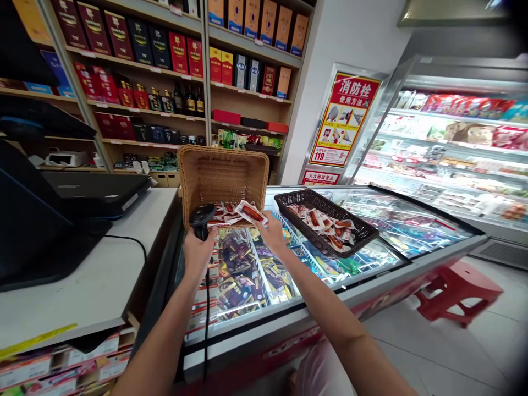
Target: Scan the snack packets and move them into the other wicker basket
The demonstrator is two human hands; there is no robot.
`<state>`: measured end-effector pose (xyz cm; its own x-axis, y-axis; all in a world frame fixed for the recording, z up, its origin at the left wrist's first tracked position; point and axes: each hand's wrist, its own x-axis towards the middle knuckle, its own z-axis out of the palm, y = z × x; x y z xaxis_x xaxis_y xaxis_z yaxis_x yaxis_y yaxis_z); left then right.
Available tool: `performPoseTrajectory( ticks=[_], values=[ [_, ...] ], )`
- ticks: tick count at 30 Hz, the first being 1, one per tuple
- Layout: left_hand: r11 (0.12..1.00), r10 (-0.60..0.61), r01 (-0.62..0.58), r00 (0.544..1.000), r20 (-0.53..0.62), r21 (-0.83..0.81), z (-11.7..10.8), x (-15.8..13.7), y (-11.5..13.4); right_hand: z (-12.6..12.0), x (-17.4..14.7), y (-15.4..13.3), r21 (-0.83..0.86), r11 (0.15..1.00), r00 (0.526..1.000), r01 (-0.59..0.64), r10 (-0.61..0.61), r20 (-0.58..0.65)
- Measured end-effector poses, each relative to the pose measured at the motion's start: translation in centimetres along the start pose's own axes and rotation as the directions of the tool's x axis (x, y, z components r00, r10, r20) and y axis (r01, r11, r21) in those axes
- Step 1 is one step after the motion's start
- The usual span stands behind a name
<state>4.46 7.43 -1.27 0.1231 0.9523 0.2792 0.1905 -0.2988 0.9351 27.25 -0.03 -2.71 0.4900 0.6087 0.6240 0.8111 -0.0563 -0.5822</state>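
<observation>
My left hand (198, 247) is closed around the handle of a black barcode scanner (202, 214), whose cord hangs down over the freezer glass. In my right hand (270, 231) is a clear packet with a reddish-brown sausage (251, 212), pinched at its right end. That packet is just right of the scanner head, in front of a tan wicker basket (225, 154) tipped toward me. Several similar packets lie low inside the basket. To the right, a dark brown woven basket (363, 234) holds more packaged sausages (325, 223).
Both baskets stand on a glass-topped chest freezer (396, 220) with packaged goods inside. A grey counter (94, 258) with a dark checkout machine (28, 220) is at left. Shelves of boxes and bottles line the back. A red stool (462, 291) stands at right.
</observation>
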Motion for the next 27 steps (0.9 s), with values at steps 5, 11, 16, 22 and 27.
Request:
performPoseTrajectory(
  ticks=[5, 11, 16, 22, 27],
  values=[
    [0.996, 0.010, 0.019, 0.944, 0.329, -0.086, 2.1, -2.7, 1.2, -3.1, -3.0, 4.3, 0.069, 0.994, 0.993, -0.088, 0.092, -0.070],
    [1.000, 0.000, -0.016, 0.851, 0.525, 0.026, 3.4, -4.4, 0.9, -3.2, -2.8, 5.5, 0.068, 0.983, 0.967, -0.173, 0.183, -0.180],
    [0.999, 0.014, -0.034, 0.839, 0.544, 0.026, 3.3, -4.0, 0.9, -3.3, -2.8, 5.3, 0.024, 0.992, 0.976, -0.122, 0.124, -0.181],
    [0.999, 0.005, 0.015, 0.838, 0.546, -0.031, 3.1, -4.3, 2.1, -3.4, -2.9, 5.3, 0.016, 0.996, 0.979, -0.090, 0.091, -0.183],
    [1.000, -0.004, 0.013, 0.817, 0.576, -0.012, 3.0, -4.4, 2.4, -3.6, -2.8, 5.3, 0.013, 0.996, 0.981, -0.087, 0.088, -0.175]
  ],
)
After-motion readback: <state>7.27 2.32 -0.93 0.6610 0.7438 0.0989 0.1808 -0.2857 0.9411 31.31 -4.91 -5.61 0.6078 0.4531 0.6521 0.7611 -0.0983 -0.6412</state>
